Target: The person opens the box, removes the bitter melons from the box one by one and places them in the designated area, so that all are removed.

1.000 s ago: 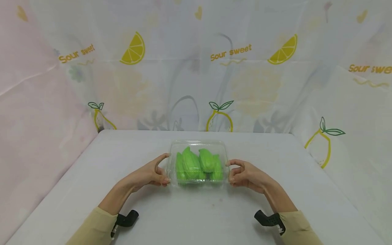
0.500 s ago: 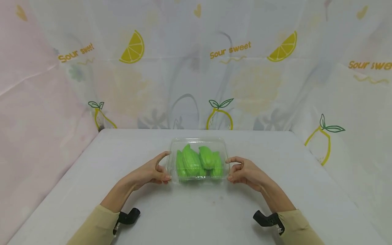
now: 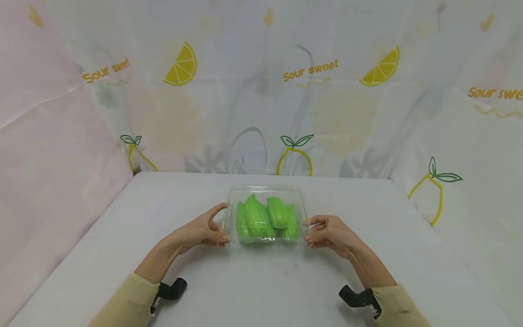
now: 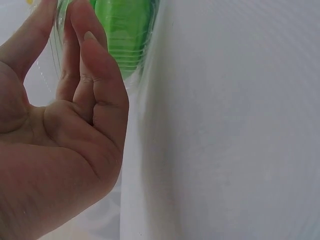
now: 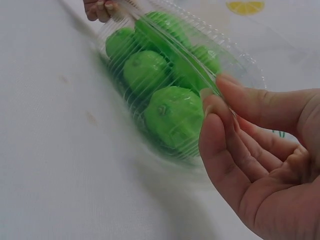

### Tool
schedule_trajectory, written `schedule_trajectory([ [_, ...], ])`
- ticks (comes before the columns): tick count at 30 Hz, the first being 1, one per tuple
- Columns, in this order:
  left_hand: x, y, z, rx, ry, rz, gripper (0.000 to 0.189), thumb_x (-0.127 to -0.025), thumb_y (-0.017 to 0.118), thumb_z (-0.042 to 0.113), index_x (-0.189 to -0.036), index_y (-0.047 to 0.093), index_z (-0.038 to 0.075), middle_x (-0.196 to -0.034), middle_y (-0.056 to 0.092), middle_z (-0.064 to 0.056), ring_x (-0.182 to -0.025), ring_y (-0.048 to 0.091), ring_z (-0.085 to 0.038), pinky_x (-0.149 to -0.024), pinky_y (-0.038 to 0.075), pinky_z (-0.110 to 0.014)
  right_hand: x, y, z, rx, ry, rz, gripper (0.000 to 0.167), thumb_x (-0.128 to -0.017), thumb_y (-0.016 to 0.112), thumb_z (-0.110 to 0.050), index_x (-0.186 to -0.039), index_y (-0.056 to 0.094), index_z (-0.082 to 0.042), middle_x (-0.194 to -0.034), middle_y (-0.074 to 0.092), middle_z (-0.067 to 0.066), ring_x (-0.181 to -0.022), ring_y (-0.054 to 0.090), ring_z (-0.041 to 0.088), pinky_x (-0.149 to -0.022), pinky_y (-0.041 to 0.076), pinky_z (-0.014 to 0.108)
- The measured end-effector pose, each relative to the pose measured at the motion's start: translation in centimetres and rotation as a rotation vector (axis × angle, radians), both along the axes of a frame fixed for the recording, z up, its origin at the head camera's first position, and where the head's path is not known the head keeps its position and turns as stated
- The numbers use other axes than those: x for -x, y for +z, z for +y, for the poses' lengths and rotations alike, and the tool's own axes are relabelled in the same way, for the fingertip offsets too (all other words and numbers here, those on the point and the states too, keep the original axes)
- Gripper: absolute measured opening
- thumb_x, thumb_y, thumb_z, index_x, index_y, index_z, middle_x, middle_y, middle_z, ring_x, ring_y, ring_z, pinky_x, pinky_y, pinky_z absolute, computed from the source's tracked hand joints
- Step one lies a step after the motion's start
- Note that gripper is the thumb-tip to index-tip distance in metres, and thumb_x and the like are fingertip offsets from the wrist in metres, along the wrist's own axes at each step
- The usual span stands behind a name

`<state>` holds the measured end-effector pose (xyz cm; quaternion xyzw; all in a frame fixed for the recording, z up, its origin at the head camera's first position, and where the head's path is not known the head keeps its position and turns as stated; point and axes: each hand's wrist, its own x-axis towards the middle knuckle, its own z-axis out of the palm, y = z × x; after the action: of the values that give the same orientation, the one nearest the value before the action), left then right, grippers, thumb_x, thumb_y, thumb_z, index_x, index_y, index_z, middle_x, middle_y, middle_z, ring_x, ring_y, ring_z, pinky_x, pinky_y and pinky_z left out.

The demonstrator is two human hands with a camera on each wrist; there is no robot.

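A clear plastic clamshell container sits in the middle of the table, holding several bright green, ridged, elongated pieces that taper at one end. My left hand grips the container's left edge near the front corner, thumb and bent fingers at the rim. Opposite it, my right hand pinches the right edge. In the right wrist view, the right thumb and fingertips meet on the flat rim where lid and base come together. Rounded ends of the green pieces press against the ribbed wall there.
A white cloth covers the table, with small faint stains in front of the container. Behind and beside it hangs a curtain printed with lemons. A black wrist camera projects from each sleeve.
The container stays in place between both hands. My right fingertips have slid slightly down to the rim near the front right corner. The head view has shifted a little.
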<state>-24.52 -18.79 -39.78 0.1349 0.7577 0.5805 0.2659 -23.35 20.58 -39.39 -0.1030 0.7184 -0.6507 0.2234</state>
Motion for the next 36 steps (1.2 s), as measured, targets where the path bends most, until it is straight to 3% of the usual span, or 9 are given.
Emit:
schedule_trajectory([
  [10, 0.04, 0.00, 0.11, 0.000, 0.004, 0.005, 0.103, -0.089, 0.074, 0.011, -0.159, 0.000, 0.024, -0.082, 0.071, -0.002, -0.078, 0.069, -0.017, -0.072, 0.056, -0.030, -0.08, 0.04, 0.00, 0.001, -0.007, -0.014, 0.037, -0.085, 0.071, -0.001, -0.115, 0.055, 0.014, -0.076, 0.072, -0.002, -0.069, 0.070, 0.010, -0.068, 0.060, 0.026],
  [17, -0.01, 0.03, 0.02, -0.008, -0.010, 0.009, 0.103, -0.089, 0.073, 0.011, -0.160, -0.002, 0.022, -0.082, 0.071, -0.001, -0.078, 0.069, -0.016, -0.072, 0.056, -0.030, -0.18, 0.10, 0.17, -0.011, -0.020, -0.018, 0.026, -0.086, 0.072, -0.004, -0.107, 0.065, 0.010, -0.097, 0.072, 0.006, -0.073, 0.072, 0.012, -0.070, 0.061, 0.027],
  [21, 0.03, 0.07, -0.03, -0.014, -0.005, -0.007, 0.102, -0.090, 0.072, 0.011, -0.159, -0.002, 0.023, -0.082, 0.070, -0.001, -0.078, 0.069, -0.016, -0.072, 0.056, -0.030, -0.19, 0.16, 0.11, 0.003, -0.017, -0.020, 0.017, -0.087, 0.071, -0.005, -0.101, 0.069, 0.005, -0.092, 0.074, 0.006, -0.072, 0.072, 0.013, -0.070, 0.061, 0.027],
  [28, 0.01, 0.18, 0.00, -0.030, -0.003, -0.018, 0.101, -0.091, 0.071, 0.010, -0.160, -0.003, 0.023, -0.082, 0.070, 0.000, -0.076, 0.068, -0.014, -0.070, 0.056, -0.028, -0.06, 0.28, 0.13, 0.027, 0.007, -0.038, 0.020, -0.088, 0.070, -0.005, -0.103, 0.069, 0.007, -0.083, 0.074, 0.001, -0.071, 0.072, 0.013, -0.070, 0.061, 0.028],
  [36, 0.01, 0.07, 0.02, -0.048, -0.004, -0.033, 0.101, -0.092, 0.069, 0.011, -0.160, -0.004, 0.024, -0.082, 0.071, 0.000, -0.076, 0.069, -0.013, -0.070, 0.057, -0.026, -0.01, 0.06, 0.37, 0.066, 0.054, -0.053, 0.006, -0.090, 0.067, -0.006, -0.092, 0.073, -0.007, -0.080, 0.074, 0.000, -0.071, 0.072, 0.014, -0.070, 0.061, 0.029],
])
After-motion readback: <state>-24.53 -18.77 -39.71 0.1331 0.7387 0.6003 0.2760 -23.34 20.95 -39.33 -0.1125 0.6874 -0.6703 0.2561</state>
